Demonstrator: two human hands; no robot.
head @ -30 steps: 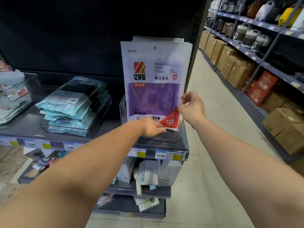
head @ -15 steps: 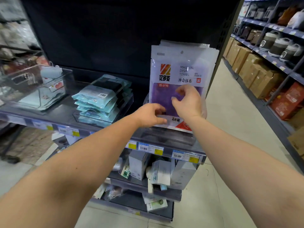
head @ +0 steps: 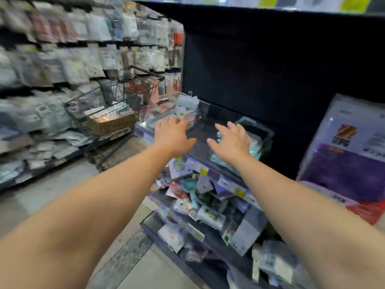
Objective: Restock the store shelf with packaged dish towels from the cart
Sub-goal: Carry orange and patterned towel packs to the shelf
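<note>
Head view, blurred by motion: both arms reach forward over the shelf (head: 210, 174); the left hand (head: 174, 135) is spread with straight fingers and holds nothing, hovering near a clear bin (head: 193, 113) at the far left of the shelf; the right hand (head: 233, 140) is likewise spread and empty, over a stack of teal packs (head: 220, 158) lying in a clear tray (head: 262, 132); whether either hand touches what is under it cannot be told. The purple towel packs (head: 350, 163) stand upright at the right edge, well apart from both hands, so that batch looks placed. The wire cart (head: 110, 105) sits to the far left, beyond the shelf end, with boxed goods in it; what those goods are is too blurred to tell.

Judged from this, the step in hand is the turn toward the cart for more stock. To do it well: clear the hands over the bin and tray without knocking them, as the clear walls are hard to see; reach into the cart from above, past its rim and handle; take a flat stack of packs with both hands, fingers under and thumbs on top, since slick film slides; keep the labels facing one way so they stand in front-on like the purple ones; the lower shelf (head: 200, 222) is cluttered, so keep the load above it.
</note>
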